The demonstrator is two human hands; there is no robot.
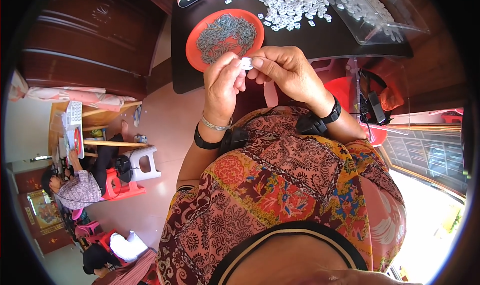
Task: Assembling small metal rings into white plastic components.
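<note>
Between the fingertips of both hands is a small white plastic piece (246, 63), held just in front of the near rim of a red plate. My left hand (222, 82) pinches its left side, and my right hand (287, 72) grips its right side with thumb and forefinger. The red plate (192, 44) holds a heap of thin grey metal pins or screws (225, 32); their exact kind is too small to tell. Beyond it, a pile of similar small white pieces (287, 7) is spread over the black table (320, 37).
A clear plastic tray (372, 32) with more white pieces stands at the table's far right. Below the table's right side is a clear box with dark items (372, 102). A person (82, 187) sits working at the left, near a grey stool (145, 163) and a red stool (125, 187).
</note>
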